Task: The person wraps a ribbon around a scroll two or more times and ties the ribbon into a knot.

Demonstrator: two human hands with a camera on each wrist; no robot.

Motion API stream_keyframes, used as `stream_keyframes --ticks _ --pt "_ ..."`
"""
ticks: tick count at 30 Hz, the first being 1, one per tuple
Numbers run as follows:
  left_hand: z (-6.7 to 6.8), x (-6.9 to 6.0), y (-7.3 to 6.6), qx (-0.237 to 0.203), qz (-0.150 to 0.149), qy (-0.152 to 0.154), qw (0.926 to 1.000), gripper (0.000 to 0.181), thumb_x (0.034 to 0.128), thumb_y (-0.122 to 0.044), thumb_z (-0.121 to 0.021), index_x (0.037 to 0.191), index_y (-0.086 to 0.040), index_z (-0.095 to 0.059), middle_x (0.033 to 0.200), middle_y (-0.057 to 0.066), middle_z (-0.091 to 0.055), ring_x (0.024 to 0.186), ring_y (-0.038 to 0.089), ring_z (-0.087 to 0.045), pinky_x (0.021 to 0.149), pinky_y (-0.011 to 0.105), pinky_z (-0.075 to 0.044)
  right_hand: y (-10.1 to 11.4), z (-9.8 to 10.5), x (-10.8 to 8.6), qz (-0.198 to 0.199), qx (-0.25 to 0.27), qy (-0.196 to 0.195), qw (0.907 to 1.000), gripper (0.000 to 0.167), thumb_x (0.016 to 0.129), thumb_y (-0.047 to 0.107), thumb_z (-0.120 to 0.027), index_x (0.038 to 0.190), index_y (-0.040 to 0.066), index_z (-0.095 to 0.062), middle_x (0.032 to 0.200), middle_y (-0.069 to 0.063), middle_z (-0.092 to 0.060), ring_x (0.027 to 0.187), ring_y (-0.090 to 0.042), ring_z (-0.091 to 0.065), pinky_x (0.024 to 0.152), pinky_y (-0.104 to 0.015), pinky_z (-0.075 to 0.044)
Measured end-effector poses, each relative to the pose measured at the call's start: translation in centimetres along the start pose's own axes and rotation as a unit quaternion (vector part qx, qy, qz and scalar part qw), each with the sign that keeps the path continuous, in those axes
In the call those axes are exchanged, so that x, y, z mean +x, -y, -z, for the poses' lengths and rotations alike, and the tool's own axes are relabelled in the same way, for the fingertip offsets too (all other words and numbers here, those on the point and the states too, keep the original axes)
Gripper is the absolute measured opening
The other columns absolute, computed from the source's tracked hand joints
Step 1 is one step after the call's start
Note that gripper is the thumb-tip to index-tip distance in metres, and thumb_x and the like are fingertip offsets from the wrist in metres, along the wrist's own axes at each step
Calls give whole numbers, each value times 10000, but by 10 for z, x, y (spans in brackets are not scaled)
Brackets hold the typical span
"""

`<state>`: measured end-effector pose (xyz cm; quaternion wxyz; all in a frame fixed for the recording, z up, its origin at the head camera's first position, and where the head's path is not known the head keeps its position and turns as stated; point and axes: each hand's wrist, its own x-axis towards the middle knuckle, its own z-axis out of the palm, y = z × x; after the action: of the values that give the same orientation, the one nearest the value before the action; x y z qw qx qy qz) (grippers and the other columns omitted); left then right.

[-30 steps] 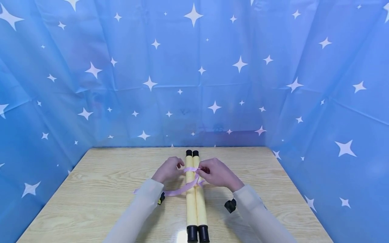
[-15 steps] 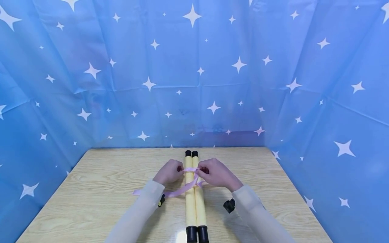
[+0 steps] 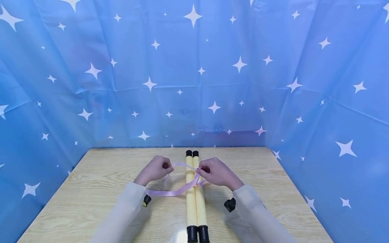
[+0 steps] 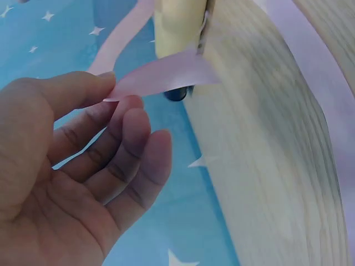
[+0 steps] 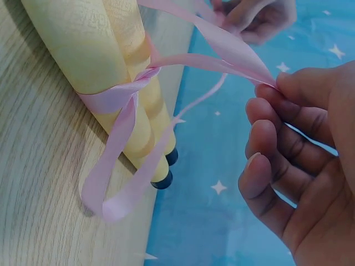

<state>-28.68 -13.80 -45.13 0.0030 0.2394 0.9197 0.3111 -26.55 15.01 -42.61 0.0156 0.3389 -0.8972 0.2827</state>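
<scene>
Two pale yellow scrolls (image 3: 191, 202) with black end caps (image 3: 192, 233) lie side by side, pointing away from me. A pink ribbon (image 3: 173, 193) wraps around both, with a crossing or knot (image 5: 145, 76) on top in the right wrist view. Left of the scrolls, my left hand (image 3: 155, 168) pinches a stretch of the ribbon between thumb and forefinger, the other fingers loosely bent. My right hand (image 3: 218, 172), over the right scroll, pinches a folded part of the ribbon with thumb and forefinger. Between the hands the ribbon spans above the scrolls, while another length hangs toward the left forearm.
The scrolls rest on a light wood-grain table (image 3: 100, 189). A blue curtain (image 3: 170, 67) with white stars surrounds its back and sides. Small black devices (image 3: 230, 205) sit at both wrists.
My left hand has moved left, away from the scrolls, drawing the ribbon out between the hands and lifting it a little. The right hand and the scrolls stay in place.
</scene>
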Motion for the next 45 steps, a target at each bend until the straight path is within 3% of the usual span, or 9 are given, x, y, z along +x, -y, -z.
stream_keyframes --ticks 6,12,19,24,27,31,37,45 --pt "13 -27 -3 -68 28 176 9998 233 984 -153 -682 756 -102 -681 620 -50 -541 530 57 -402 537 215 -375 0 1 -1 -39 3 -7 10000 282 1018 242 -650 740 225 -601 589 113 -430 509 -7 -337 523 -187 -315" --pt "16 -57 -6 -416 129 727 9964 246 981 -143 -681 742 -93 -658 621 -72 -515 535 38 -401 505 196 -357 -1 2 -2 -29 18 -24 10000 298 1018 228 -649 728 216 -581 583 111 -412 509 -6 -326 529 -187 -310" --pt "1 -84 -6 -672 -30 1208 9904 224 926 -78 -700 716 -111 -630 618 -90 -481 536 3 -392 503 169 -339 -2 2 -3 -41 61 -14 10000 292 1017 215 -650 733 217 -584 585 109 -414 507 -9 -322 529 -187 -310" --pt "-14 -96 -6 -675 80 1387 9880 219 873 -46 -735 697 -110 -621 628 -105 -488 553 1 -421 513 167 -358 -2 1 -4 -39 68 -6 10000 296 1013 191 -652 727 216 -579 585 107 -415 508 -9 -322 527 -184 -306" --pt "-22 -101 -7 -597 204 1441 9876 226 853 -77 -779 700 -120 -618 648 -99 -508 565 6 -437 518 162 -367 -2 1 -4 -36 82 6 10000 306 1010 182 -653 718 214 -568 581 106 -409 505 -10 -317 524 -184 -303" --pt "-27 -104 -11 -418 599 1517 9857 257 820 -164 -835 711 -135 -604 694 -61 -545 596 60 -467 526 181 -378 -2 1 -5 -21 84 29 10000 309 1013 181 -650 717 215 -567 578 107 -400 501 -11 -309 524 -186 -298" --pt "-27 -100 -15 177 1219 1220 9849 334 785 -303 -872 701 -163 -581 683 -43 -556 591 116 -480 509 225 -356 -3 1 -6 -72 78 22 9999 293 1015 191 -649 730 216 -583 581 106 -403 504 -14 -309 528 -188 -301" --pt "-34 -94 -15 154 883 1297 9875 310 817 -226 -850 698 -144 -575 684 -40 -536 611 119 -477 532 232 -357 -4 2 -6 -84 136 -3 9999 268 1015 196 -646 750 208 -610 590 103 -426 510 -15 -325 527 -191 -314"
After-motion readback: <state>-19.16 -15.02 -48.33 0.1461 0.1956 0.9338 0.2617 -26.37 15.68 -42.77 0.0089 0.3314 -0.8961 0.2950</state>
